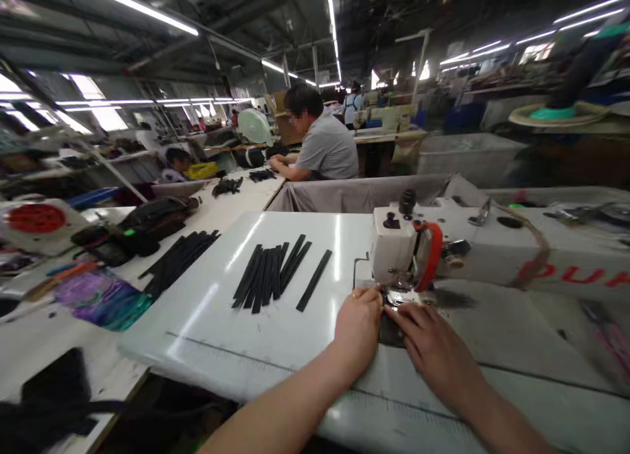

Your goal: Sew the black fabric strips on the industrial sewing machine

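Glossy white table [207, 309], matt black strips [268, 273], shiny metal presser foot [401, 298]

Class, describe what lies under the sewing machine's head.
A dark piece lies under the metal foot, left hand and right hand touching it. Its far end is covered.
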Demonstrator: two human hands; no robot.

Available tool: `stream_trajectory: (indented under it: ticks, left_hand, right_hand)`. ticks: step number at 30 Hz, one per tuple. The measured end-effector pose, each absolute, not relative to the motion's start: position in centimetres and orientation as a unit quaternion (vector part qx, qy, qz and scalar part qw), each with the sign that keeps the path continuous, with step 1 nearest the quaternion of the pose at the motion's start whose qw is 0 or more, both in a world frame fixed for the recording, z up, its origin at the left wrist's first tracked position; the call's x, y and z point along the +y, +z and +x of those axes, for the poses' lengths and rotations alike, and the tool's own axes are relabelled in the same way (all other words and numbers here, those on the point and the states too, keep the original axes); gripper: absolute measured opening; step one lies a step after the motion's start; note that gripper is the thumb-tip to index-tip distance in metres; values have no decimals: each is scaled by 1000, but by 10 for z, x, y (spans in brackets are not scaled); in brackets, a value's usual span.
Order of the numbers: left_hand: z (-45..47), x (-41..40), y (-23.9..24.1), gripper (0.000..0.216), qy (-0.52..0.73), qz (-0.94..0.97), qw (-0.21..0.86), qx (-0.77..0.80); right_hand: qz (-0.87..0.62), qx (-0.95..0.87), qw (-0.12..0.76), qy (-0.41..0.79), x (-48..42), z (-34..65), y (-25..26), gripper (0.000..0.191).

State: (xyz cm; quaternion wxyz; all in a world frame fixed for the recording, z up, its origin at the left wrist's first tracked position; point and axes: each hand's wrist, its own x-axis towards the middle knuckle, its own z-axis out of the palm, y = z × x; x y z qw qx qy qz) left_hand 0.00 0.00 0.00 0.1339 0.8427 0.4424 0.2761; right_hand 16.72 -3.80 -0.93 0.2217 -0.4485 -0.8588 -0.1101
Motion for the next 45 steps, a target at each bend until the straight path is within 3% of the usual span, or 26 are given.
stream_trajectory:
  ticks: [28, 33, 37, 41, 45]
  left_hand:
    - [1, 2, -2, 25, 288, 849, 144, 418]
    - [-8, 6, 0, 26, 225, 879, 104, 408]
    - [-54, 28, 8, 44, 135, 816, 20, 562]
    - [-92, 49, 15, 44, 81, 750, -9, 657]
    - [-63, 62, 10, 40, 128, 842, 20, 524]
  right_hand:
    - [-452, -853, 240, -100, -36, 169, -12, 39]
    - [-450, -853, 247, -97, -38, 170, -13, 41]
    - [-459, -846, 260, -76, -40, 170, -13, 39]
    - [-464, -843, 264, -65, -40, 170, -14, 33]
    - [-461, -842, 272, -74, -40, 170, -14, 30]
